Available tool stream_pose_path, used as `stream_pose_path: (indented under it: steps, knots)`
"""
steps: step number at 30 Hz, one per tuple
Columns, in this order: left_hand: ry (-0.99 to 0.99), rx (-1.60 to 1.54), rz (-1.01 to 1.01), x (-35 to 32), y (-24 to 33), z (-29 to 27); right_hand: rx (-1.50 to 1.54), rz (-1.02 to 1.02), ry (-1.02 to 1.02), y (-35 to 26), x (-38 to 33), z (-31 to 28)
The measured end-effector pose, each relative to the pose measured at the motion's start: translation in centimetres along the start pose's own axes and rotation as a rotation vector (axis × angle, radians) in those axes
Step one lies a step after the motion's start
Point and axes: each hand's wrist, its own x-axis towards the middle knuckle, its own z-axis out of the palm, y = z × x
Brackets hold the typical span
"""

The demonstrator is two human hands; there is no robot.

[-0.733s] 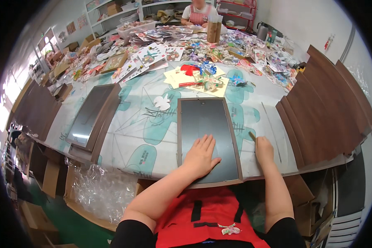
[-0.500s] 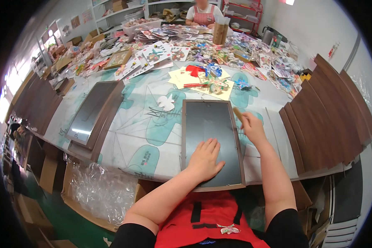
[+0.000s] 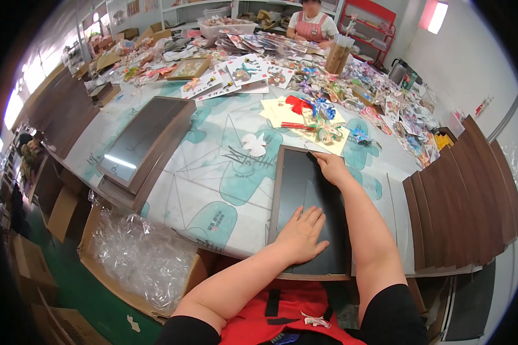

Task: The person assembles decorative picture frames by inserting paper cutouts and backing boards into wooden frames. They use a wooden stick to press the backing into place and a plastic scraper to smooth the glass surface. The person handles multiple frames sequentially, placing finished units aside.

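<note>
Across the near side of the sheet-covered bench (image 3: 175,178), a brown-rimmed frame (image 3: 276,201) is lying flat, its long sides running away from the red apron (image 3: 254,305), and I am reading that placement as a way of putting every edge within reach. From my distant seat I am resting the left hand (image 3: 301,236) on the lower half of the dark panel (image 3: 296,192) inside the rim; it is lying open, palm down with fingers spread, gripping nothing, and is probably serving as a weight so that the frame is not sliding. The right hand (image 3: 331,168) is bending its fingers in at the far right corner, apparently pinching a slim tool (image 3: 312,156); only a dark sliver is showing, so I am not making out its shape, though the grip is presumably staying short for control close to the rim. Over to the left, a glossy-faced frame (image 3: 147,135) is resting well apart, seemingly out of the arms' way, while brown pieces (image 3: 466,201) are overlapping in a stack on the right, perhaps for easy picking. Beyond the far left corner, a white clover-shaped cutout (image 3: 254,144) is lying loose, and yellow sheets (image 3: 277,112) are sitting under a blue ornament (image 3: 323,109).
</note>
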Motion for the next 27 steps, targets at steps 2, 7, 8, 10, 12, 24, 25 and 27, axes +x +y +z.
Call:
stream_pose_path:
  steps: [2,7,8,10,12,24,25,27]
  knots:
    - [0.0,-0.01,0.01,0.1,0.1,0.1,-0.031,-0.032,0.021,0.5,-0.5,0.0]
    - [0.011,-0.031,-0.008,-0.1,-0.1,0.3,-0.4,0.008,0.092,-3.3,-3.5,0.6]
    - [0.01,-0.035,-0.005,-0.1,-0.1,0.0,-0.461,-0.005,0.139,-3.3,-3.5,0.9]
    - [0.007,-0.039,0.0,-0.1,0.0,-0.1,-0.443,-0.042,0.142,-2.0,-3.2,1.2]
    - [0.013,-0.04,0.001,0.1,-0.1,0.1,-0.37,-0.076,0.133,-2.0,-3.0,0.8]
    - [0.019,-0.053,0.005,-0.1,0.1,-0.4,-0.328,-0.175,0.038,-7.1,-5.4,2.7]
    - [0.019,-0.054,0.005,-0.2,0.1,-0.4,-0.334,-0.179,0.044,-7.1,-5.5,2.9]
    - [0.017,-0.054,0.006,-0.1,-0.1,-0.4,-0.343,-0.187,0.057,-7.1,-5.4,3.1]
